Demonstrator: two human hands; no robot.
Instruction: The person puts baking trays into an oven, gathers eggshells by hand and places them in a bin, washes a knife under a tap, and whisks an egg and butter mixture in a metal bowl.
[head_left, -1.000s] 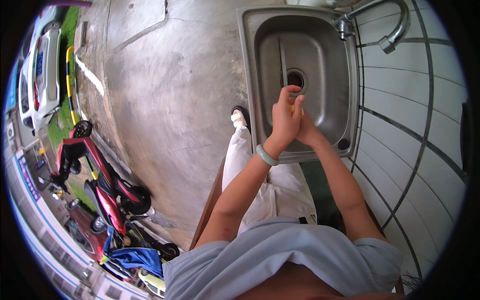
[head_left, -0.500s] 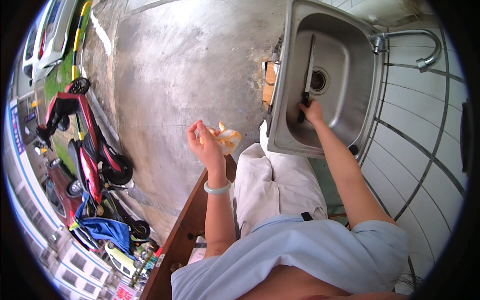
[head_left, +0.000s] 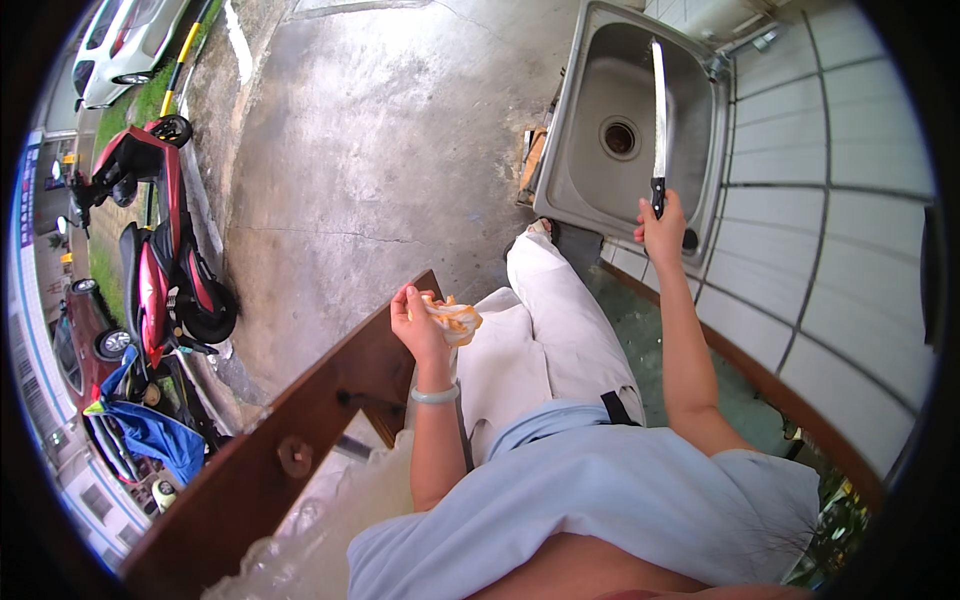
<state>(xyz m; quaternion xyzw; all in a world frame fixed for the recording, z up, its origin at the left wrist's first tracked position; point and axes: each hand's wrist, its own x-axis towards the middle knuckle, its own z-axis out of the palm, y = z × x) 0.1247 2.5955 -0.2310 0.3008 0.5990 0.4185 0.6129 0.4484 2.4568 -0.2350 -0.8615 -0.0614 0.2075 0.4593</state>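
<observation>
Over the steel sink (head_left: 585, 195), right hand (head_left: 662, 228) grip clenches a knife (head_left: 657, 110); left hand (head_left: 418, 325) grasps an orange cloth (head_left: 455, 318).

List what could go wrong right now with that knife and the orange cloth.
1. The right hand grips the long knife only by its handle end, blade raised over the sink; a slip could drop it toward the legs below.
2. The left hand holds the orange cloth off to the side, so nothing steadies the blade.

Stained concrete floor (head_left: 370, 150), white tiled wall (head_left: 830, 230), daylight.
</observation>
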